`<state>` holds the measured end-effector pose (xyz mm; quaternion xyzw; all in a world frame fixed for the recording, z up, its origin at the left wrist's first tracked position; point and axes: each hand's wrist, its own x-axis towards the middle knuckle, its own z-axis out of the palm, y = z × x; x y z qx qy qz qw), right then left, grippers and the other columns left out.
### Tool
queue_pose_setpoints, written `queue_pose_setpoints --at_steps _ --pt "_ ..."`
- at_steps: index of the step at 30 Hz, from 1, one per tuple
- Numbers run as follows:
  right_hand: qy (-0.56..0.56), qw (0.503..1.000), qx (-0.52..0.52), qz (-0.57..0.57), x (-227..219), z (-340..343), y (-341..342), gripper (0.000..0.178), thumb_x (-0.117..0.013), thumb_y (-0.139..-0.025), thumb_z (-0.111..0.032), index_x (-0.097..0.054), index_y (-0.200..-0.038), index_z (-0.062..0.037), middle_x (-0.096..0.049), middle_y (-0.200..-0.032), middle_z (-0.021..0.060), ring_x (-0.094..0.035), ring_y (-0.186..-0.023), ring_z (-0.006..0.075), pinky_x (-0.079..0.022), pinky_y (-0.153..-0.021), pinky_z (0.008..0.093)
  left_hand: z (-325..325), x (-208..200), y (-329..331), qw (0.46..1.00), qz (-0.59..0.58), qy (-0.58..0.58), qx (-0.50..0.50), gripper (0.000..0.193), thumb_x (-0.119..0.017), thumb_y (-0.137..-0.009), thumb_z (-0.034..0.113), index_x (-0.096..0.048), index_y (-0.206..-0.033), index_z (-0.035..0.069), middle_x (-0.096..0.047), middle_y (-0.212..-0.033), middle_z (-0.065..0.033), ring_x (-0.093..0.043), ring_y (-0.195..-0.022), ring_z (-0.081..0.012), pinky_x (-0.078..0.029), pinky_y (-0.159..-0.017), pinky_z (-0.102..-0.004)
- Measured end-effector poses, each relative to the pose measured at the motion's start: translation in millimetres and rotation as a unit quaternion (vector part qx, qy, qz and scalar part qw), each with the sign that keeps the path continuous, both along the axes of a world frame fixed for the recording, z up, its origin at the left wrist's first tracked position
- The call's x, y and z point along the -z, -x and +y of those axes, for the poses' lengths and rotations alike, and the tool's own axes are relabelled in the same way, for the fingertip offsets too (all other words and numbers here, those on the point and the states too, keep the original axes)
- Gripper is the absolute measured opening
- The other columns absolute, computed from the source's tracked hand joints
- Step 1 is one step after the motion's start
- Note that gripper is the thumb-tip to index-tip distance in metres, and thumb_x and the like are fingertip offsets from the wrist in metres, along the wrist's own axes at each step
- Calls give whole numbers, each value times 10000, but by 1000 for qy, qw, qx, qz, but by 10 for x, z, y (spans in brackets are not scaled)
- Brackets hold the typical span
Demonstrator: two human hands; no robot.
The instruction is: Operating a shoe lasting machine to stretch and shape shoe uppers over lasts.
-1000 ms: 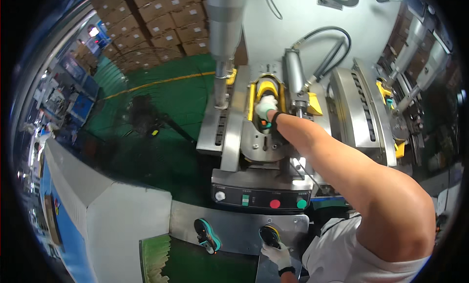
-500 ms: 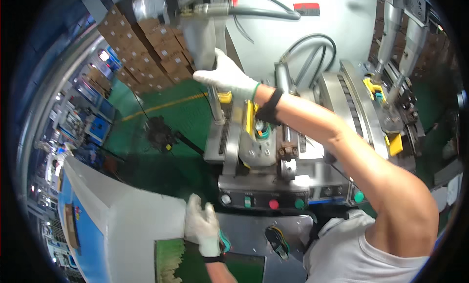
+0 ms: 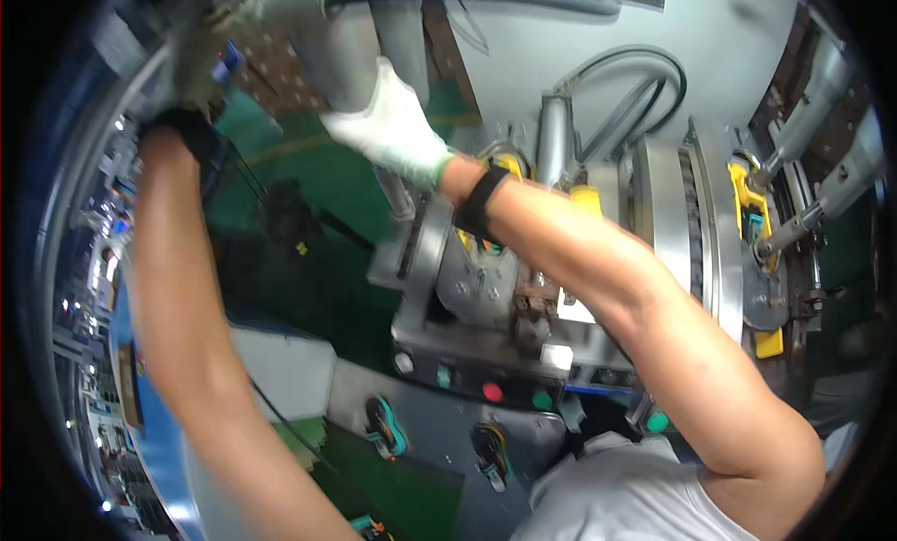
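Note:
My right hand [image 3: 392,125], in a white glove, lies against a grey metal cylinder [image 3: 341,60] on the machine's left side. Its thumb and fingers are spread apart. My left hand [image 3: 187,78] is raised at the far upper left, dim and smeared by motion, so its fingers cannot be made out. Below on the metal shelf lie a black and teal shoe-shaped piece [image 3: 385,427] and a black one with yellow edging [image 3: 491,455]. Part of another piece [image 3: 374,528] shows at the lower edge. Under my right forearm sits a metal fixture [image 3: 476,284], partly covered.
A front panel [image 3: 467,377] with coloured buttons runs along the machine. To the right stands a second station with slanted metal rods [image 3: 808,214] above a yellow clamp [image 3: 747,205]. A blue-topped table [image 3: 154,457] is at the left, and stacked cartons [image 3: 280,74] stand behind.
My left hand has swung from the shelf up to the far upper left. A teal-edged piece now shows fully on the shelf. My right hand stays by the cylinder; the view has shifted.

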<state>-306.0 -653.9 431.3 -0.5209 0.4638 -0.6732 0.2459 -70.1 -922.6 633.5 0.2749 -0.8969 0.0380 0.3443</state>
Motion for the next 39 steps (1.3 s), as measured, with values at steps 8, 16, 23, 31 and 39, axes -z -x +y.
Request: queue_pose_setpoints --at_steps 8,16,23,31,39 --pt "14 998 38 44 244 -377 622 791 -850 -718 -384 -471 -1213 102 -707 -1053 297 -726 -1010 394 -578 -923 397 -603 -190 6 991 -43 -62 112 450 -600 -1000 182 -542 -1418 29 -667 -1236 -210 -634 -1183 -312 -490 -1005 -390" --pt "50 994 58 72 74 -508 605 802 -863 -722 -393 -475 -1223 99 -714 -1056 274 -728 -1010 378 -579 -915 394 -473 -559 596 973 -102 -8 207 469 -580 -994 78 -502 -1450 -1 -637 -1344 -217 -589 -1276 -298 -451 -1060 -385" --pt "14 994 53 95 -36 -347 527 826 -845 -735 -421 -478 -1252 108 -698 -1098 285 -716 -1040 362 -567 -928 380 1785 614 1177 980 141 123 -64 473 -612 -1008 110 -525 -1471 68 -632 -1375 -237 -609 -1292 -244 -455 -1071 -376" --pt "83 947 37 308 837 1616 105 585 -673 -946 -291 -484 -1352 85 -583 -1343 329 -649 -1169 425 -507 -1053 451 4544 3585 -282 918 241 -294 -114 553 -479 -1020 31 -339 -1552 -33 -541 -1433 -243 -567 -1306 -300 -436 -1117 -413" --pt "-247 697 -64 670 3662 3888 8 685 -589 -911 -193 -345 -1517 17 -297 -1624 256 -247 -1538 415 -176 -1265 564 8220 5438 -1211 698 215 -580 -361 496 -594 -1009 85 -456 -1466 -49 -667 -1270 -200 -653 -1152 -249 -486 -1040 -353"
